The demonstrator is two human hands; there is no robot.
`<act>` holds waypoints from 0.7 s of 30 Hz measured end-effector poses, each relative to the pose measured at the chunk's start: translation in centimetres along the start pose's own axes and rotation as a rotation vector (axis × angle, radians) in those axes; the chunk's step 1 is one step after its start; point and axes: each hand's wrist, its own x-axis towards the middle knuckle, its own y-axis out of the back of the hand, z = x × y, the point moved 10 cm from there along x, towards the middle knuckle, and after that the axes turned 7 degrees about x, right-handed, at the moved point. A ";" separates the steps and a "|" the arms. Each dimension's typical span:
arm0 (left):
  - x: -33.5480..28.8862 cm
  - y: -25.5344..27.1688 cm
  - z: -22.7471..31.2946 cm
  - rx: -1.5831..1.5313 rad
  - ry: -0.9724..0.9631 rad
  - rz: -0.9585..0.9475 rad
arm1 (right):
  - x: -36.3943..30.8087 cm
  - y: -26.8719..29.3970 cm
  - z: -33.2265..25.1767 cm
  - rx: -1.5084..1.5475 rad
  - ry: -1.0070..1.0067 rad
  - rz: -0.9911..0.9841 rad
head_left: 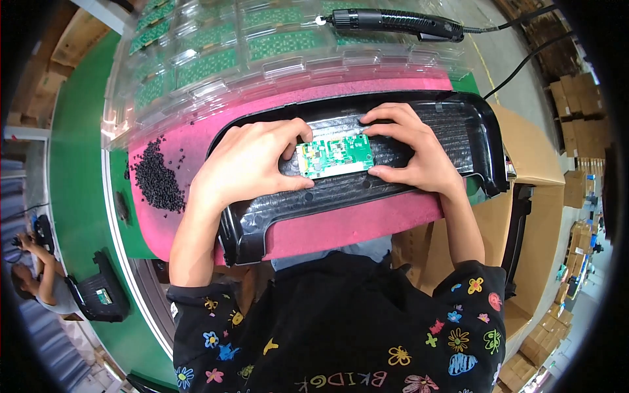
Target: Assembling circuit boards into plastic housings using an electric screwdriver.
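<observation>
A green circuit board point(337, 157) with small parts on its face lies level inside a long black plastic housing point(308, 196), whose hollow side faces up. My left hand point(255, 160) grips the board's left end, its thumb at the near corner and its fingers curled at the far one. At the right end, my right hand point(416, 147) has its thumb on the near corner and its fingertips along the far edge. Whether the board touches the housing floor cannot be made out.
Under the housing is a pink mat point(354, 226), with a pile of small black screws point(157, 180) on its left. Clear plastic trays point(275, 49) of green boards stand behind. A black electric screwdriver point(393, 25) hangs at the top. A cardboard box point(544, 229) stands right; a co-worker point(46, 281) is far left.
</observation>
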 end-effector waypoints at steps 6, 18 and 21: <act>0.1 -0.7 -0.2 0.110 0.014 -0.005 | -0.2 -0.4 0.5 -0.012 -0.013 0.021; -0.1 -0.6 0.5 0.185 0.076 -0.075 | -0.4 -0.3 0.3 -0.067 -0.005 0.019; -0.4 -0.3 0.5 0.164 0.001 0.042 | -0.4 -0.4 0.0 -0.079 -0.001 0.019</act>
